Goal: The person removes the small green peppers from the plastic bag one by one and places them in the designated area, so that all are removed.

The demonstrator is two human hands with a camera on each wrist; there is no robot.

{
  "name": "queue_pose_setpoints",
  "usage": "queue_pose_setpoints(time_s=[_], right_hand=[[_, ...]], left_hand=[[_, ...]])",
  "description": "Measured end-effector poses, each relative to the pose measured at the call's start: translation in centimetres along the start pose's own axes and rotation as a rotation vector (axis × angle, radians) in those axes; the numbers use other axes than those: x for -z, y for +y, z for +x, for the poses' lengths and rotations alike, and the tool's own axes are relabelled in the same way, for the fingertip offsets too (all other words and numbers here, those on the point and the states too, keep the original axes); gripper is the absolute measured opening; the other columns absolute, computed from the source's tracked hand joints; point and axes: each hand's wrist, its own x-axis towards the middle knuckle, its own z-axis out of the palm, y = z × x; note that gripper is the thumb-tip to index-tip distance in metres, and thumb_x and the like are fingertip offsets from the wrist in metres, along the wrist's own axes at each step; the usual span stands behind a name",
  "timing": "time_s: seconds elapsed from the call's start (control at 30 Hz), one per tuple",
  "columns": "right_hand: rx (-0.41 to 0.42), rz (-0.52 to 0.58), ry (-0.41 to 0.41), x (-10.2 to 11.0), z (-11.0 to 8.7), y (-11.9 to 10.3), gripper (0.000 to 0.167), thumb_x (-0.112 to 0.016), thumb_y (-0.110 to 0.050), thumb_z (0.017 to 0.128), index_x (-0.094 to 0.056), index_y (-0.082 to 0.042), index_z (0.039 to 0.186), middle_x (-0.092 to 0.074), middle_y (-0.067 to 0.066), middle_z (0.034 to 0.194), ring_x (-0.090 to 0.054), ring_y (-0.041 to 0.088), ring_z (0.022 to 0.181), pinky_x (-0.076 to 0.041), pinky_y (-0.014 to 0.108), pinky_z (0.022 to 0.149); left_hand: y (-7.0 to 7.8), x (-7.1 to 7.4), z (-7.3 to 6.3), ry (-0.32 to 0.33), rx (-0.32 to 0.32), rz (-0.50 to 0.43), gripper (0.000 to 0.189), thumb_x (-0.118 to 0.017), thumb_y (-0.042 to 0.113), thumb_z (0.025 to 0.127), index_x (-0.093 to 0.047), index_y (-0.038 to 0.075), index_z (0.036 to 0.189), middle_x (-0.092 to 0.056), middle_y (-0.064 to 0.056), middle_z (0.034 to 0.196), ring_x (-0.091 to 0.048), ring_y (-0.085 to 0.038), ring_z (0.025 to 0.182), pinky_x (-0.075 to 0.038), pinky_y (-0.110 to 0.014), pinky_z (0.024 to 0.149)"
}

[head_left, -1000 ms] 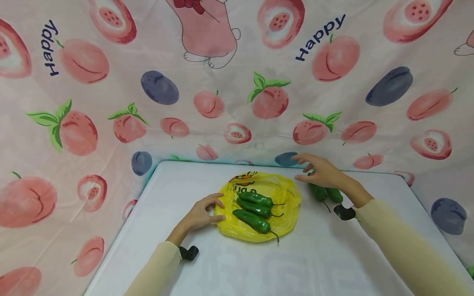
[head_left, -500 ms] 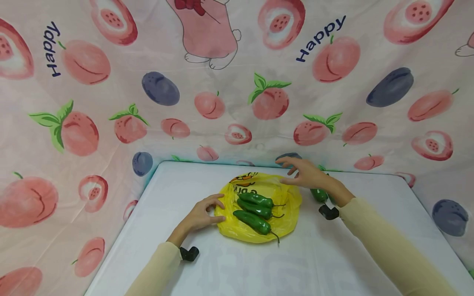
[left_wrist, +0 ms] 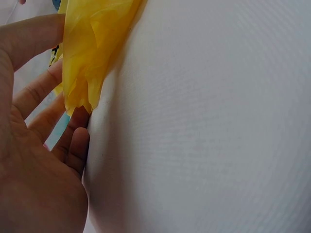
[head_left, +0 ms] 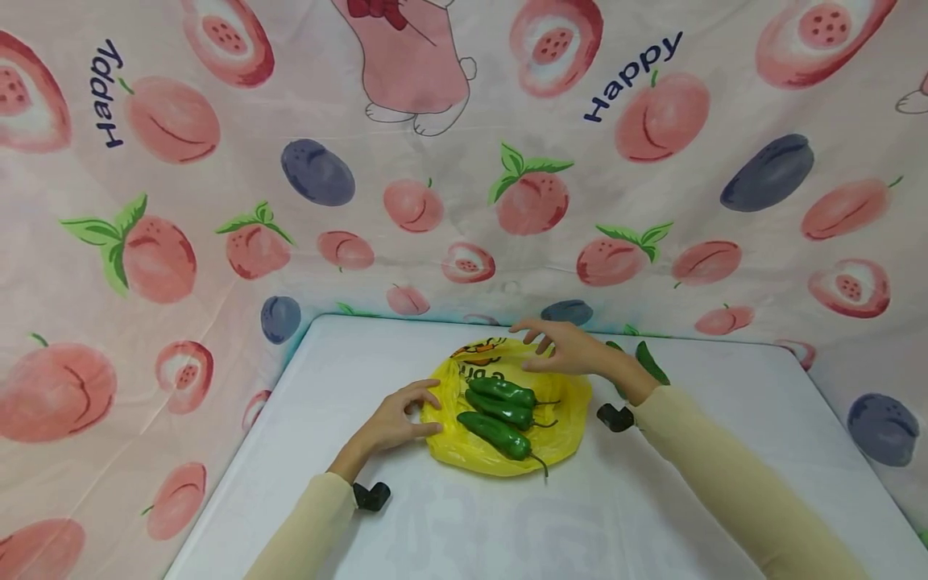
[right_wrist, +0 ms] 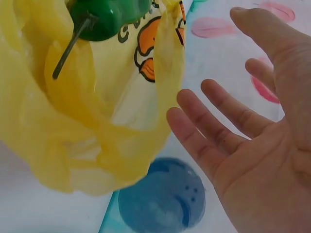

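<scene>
A yellow plastic bag with dark print sits on the white table, its rim rolled outward. Three green peppers lie in it side by side, stems to the right. At the bag's left edge is my left hand, thumb and fingers spread apart and touching the plastic; in the left wrist view a fold of the bag hides some fingertips. My right hand hovers over the bag's back right part, holding nothing. The right wrist view shows its fingers loosely extended beside the bag's rim.
More green peppers lie on the table right of the bag, partly hidden by my right forearm. A fruit-printed cloth rises behind the table and along its sides. Each wrist carries a small black device.
My right hand has moved left, from near the peppers on the right to above the bag. My left hand, the bag and its peppers stay in place.
</scene>
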Motion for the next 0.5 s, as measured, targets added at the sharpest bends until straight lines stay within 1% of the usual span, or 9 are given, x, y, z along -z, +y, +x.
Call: queue_pose_setpoints(time_s=[0.07,0.17,0.37,0.5], right_hand=[[-0.015,0.004,-0.033,-0.3,0.4,-0.1,0.064,-0.076,-0.031,0.095,-0.048,-0.012,0.15,-0.063,0.022,0.13,-0.068,0.039,0.108,-0.056,0.05,0.089],[-0.038,0.025,-0.086,-0.9,1.0,-0.1,0.065,-0.076,-0.03,0.095,-0.047,-0.012,0.151,-0.061,0.022,0.132,-0.067,0.038,0.11,-0.056,0.05,0.091],[-0.054,0.046,-0.199,-2.2,2.4,0.1,0.065,-0.075,-0.028,0.095,-0.047,-0.015,0.152,-0.06,0.022,0.137,-0.066,0.036,0.113,-0.056,0.047,0.092],[-0.074,0.045,-0.25,-3.0,3.1,0.2,0.065,-0.076,-0.028,0.095,-0.047,-0.017,0.152,-0.06,0.021,0.138,-0.067,0.032,0.109,-0.056,0.046,0.092]], left_hand=[[0.0,0.0,0.0,-0.001,0.001,-0.002,0.024,-0.085,0.031,0.085,-0.07,0.029,0.104,-0.048,0.003,0.156,-0.039,-0.027,0.147,-0.035,-0.051,0.113],[0.0,0.0,0.0,-0.001,-0.001,-0.002,0.024,-0.085,0.03,0.085,-0.07,0.028,0.104,-0.048,0.003,0.156,-0.039,-0.027,0.147,-0.035,-0.051,0.113],[0.1,0.1,-0.1,-0.002,0.001,-0.002,0.025,-0.085,0.031,0.085,-0.07,0.027,0.105,-0.048,0.003,0.156,-0.038,-0.028,0.147,-0.034,-0.051,0.114],[0.2,0.1,-0.1,-0.004,0.009,-0.008,0.025,-0.085,0.032,0.085,-0.071,0.027,0.105,-0.048,0.004,0.156,-0.037,-0.028,0.148,-0.032,-0.051,0.116]])
